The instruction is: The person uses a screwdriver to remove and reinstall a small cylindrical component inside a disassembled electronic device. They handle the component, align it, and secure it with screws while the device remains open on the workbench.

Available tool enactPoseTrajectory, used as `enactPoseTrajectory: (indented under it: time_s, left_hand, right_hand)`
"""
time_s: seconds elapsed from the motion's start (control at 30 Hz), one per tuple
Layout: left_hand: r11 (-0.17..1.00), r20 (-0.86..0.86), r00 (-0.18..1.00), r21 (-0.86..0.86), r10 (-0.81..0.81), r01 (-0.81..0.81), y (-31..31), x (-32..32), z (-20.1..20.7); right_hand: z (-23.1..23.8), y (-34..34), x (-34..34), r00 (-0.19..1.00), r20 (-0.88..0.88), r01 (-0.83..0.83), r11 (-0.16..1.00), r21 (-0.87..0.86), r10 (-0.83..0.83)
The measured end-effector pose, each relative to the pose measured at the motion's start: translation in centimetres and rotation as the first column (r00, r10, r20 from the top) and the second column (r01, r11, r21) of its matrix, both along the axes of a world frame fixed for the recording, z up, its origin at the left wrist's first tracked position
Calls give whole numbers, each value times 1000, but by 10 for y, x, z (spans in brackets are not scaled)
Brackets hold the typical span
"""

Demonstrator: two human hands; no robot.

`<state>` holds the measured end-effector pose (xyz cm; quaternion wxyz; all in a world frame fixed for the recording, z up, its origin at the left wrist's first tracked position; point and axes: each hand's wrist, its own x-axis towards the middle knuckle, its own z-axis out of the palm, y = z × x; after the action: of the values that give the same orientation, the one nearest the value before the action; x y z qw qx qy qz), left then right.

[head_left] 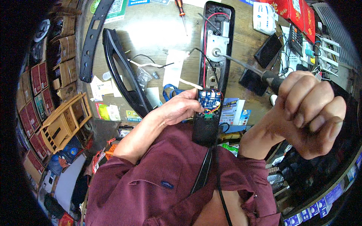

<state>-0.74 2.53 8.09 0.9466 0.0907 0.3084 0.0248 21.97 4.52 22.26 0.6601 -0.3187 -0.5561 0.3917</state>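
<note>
A long black housing point(205, 132), which looks like an electronic door lock panel, stretches from the top of the view to my chest. Inside it are a metal mechanism point(222, 41), red and black wires, and a blue circuit board point(209, 98) at the near end. My left hand point(179, 109) grips the housing's near end, its thumb at the board's edge. In my right hand point(309, 113), fingers are wrapped round the dark handle of a screwdriver point(249, 67). The shaft slants left, and its tip meets the round part of the metal mechanism.
Left of the housing lie a black handle frame point(117, 60) and a curved black strip point(91, 41). An orange-handled screwdriver point(181, 11) is at the far side. To the right are black phones point(268, 51), a white packet point(264, 19) and cables. A wooden chair point(64, 120) stands left of the table.
</note>
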Motion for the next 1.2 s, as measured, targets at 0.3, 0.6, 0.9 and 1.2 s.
enactPoseTrajectory:
  time_s: [0.3,0.6,0.9,1.2]
  left_hand:
    - [1000,-6,1000,2,-11,11,-3,3,-1]
    - [1000,-10,1000,13,19,-19,-8,1,-9]
    - [999,-23,999,11,-34,35,0,3,3]
    - [998,73,996,5,58,-59,-12,3,-16]
  right_hand:
    - [-1,-4,0,999,-33,17,1000,4,-17]
    - [-4,-8,-7,984,-109,134,987,-87,-143]
    - [-3,-7,-7,970,-132,196,977,-83,-205]
    - [-3,-9,-7,972,-135,184,981,-64,-191]
